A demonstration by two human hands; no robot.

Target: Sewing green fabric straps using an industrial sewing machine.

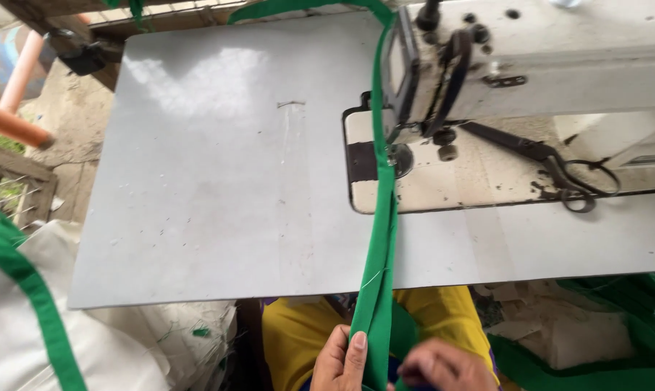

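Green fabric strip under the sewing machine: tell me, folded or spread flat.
Folded: the long green fabric strip shows doubled lengthwise edges, pinched by the left hand.

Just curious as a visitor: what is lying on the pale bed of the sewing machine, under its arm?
On the worn cream machine bed lie dark metal scissors, and the long green fabric strip crosses it at the needle. The presser foot is hidden behind the strip.

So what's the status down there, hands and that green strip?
Left hand pinching green fabric strip, thumb on top. Right hand touching it lower down. Strip runs up under sewing machine. Scissors lie clear, to the right.
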